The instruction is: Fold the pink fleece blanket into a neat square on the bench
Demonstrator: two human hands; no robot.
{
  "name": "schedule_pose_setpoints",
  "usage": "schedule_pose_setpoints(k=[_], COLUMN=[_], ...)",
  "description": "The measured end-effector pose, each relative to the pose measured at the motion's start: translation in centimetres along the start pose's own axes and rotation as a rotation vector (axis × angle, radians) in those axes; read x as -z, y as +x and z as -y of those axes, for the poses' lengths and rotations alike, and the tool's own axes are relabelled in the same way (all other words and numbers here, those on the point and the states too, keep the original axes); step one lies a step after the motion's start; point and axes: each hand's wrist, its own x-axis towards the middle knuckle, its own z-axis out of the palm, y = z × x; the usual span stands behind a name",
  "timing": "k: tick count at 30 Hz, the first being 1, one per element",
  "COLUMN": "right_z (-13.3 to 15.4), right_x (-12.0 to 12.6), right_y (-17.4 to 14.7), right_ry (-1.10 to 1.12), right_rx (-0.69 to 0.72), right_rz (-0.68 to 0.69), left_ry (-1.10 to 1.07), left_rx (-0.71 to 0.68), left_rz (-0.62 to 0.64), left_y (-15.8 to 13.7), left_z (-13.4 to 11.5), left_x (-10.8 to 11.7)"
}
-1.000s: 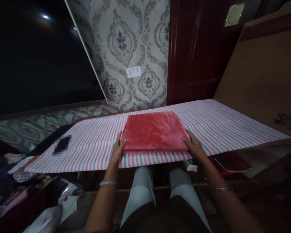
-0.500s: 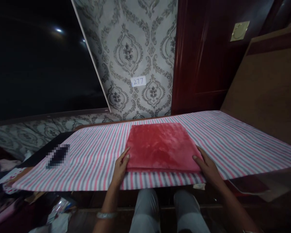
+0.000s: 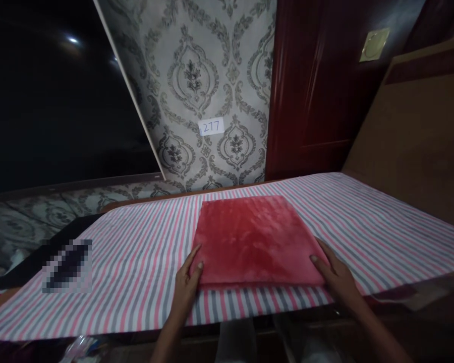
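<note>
A red plush cloth (image 3: 249, 242), folded into a flat, thick rectangle, lies on a table covered with a striped cloth (image 3: 136, 262). My left hand (image 3: 187, 277) is at its near left edge, thumb by the corner and fingers along the side. On the opposite side, my right hand (image 3: 335, 269) grips the near right edge, thumb on top. The fingers of the right hand are partly hidden behind or under the edge. The top of the folded plush looks smooth, with lighter and darker patches of pile.
A dark television screen (image 3: 60, 101) hangs at the left. On the patterned wall (image 3: 192, 60) is a white label (image 3: 211, 126) reading 277. A blurred-out dark object (image 3: 67, 266) lies on the table's left. A large cardboard panel (image 3: 419, 136) leans at the right.
My view has tilted and come closer, so the table and folded plush cloth sit lower and look larger. Both hands stay at the same two edges of it.
</note>
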Motion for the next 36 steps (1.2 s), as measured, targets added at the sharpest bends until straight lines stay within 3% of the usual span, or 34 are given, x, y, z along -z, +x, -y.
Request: schedule_pose_setpoints(k=[8,16,22,36], right_z=[0.7,0.7,0.0,-0.2], right_x=[-0.4,-0.5,-0.1,-0.5], right_y=[-0.2,-0.6,-1.1,-0.9], right_ry=[-0.020,-0.040,-0.055,-0.139], right_rx=[-0.008,0.040,0.117,0.108], right_rz=[-0.020,0.009,0.065,0.020], left_ry=[0.070,0.073,0.117,0.015], left_rx=[-0.009,0.015,0.010,-0.003], left_rz=[-0.021,-0.030,-0.112,-0.088], left_y=[0.6,0.2,0.0,-0.4], left_z=[1.2,0.0,-0.2,-0.7], left_x=[0.4,0.4,0.2,-0.2])
